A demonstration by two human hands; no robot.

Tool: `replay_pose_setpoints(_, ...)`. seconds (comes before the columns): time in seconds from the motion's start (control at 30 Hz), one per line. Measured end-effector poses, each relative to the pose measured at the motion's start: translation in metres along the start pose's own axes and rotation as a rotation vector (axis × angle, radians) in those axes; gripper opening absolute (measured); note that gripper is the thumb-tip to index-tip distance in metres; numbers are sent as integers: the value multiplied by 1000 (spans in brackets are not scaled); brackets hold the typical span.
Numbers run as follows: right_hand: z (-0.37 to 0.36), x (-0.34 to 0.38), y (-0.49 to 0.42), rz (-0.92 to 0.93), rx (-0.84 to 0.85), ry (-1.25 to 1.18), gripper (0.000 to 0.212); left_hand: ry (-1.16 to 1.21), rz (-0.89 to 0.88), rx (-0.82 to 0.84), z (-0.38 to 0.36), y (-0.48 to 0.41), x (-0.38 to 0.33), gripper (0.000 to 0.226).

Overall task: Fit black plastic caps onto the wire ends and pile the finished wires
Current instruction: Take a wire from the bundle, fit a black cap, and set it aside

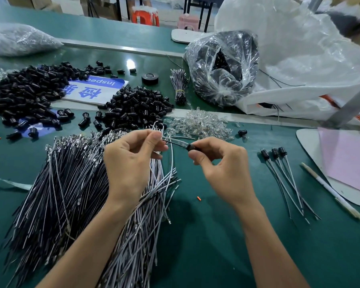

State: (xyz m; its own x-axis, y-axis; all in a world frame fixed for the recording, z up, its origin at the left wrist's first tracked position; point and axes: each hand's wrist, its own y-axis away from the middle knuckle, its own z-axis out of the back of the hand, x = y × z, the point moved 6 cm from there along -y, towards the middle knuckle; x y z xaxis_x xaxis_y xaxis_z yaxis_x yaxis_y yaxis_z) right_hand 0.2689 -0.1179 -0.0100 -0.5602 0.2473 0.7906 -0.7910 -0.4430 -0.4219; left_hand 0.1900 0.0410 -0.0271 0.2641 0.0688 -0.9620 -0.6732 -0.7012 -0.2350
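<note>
1. A small black plastic cap sits pinched between the thumb and forefinger of the right hand, held above the green table mat.
2. A thin wire pair with a clear bulb end runs from that cap leftward to the left hand, whose thumb and fingertips are closed on its far end; the wire spans the gap between the two hands.
3. Directly under and left of the left hand lies a large fan-shaped heap of loose black and white wires, their metal ends pointing away from the person; the left forearm crosses over it.
4. To the right of the right hand, well apart from it, three finished capped wires lie side by side on the mat, caps away from the person.
5. Further right lie a white pen and a white board carrying a pink paper sheet.
6. Beyond the grip, a scatter of clear glass bulbs lies on the mat, with one stray black cap beside it.
7. Left of those, a mound of black caps and a larger mound partly cover a blue and white sign.
8. Further back stand a roll of black tape, a banded wire bundle, a clear bag of black parts and a big white plastic sack.
9. A tiny orange piece lies on the mat near the right wrist.
</note>
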Motion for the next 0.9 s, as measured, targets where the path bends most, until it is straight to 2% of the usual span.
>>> replay_pose_setpoints(0.1,3,-4,-3,-34,11,-36,13,82,68,-42,2,0,1,5)
replay_pose_setpoints(0.27,23,-14,-8,-61,-36,34,17,213,120,-172,22,-9,-1,7)
replay_pose_setpoints(0.37,32,-16,-10,-74,-33,-117,21,270,171,-171,26,-12,0,8)
replay_pose_setpoints(0.47,36,-17,-10,-121,-75,-465,15,304,270,-65,19,-11,4,9)
replay_pose_setpoints(0.57,40,-17,-11,-159,-92,-847,9,256,345,187,7,-8,4,14)
replay_pose_setpoints(0.67,39,-13,-11,-191,-46,-1173,17,209,341,421,-7,-1,0,24)
replay_pose_setpoints(0.77,32,-4,-8,-223,25,-1280,18,210,296,444,-13,0,-4,28)
replay_pose_setpoints(0.9,11,4,-5,-278,185,-1191,22,203,256,455,-24,2,-11,26)
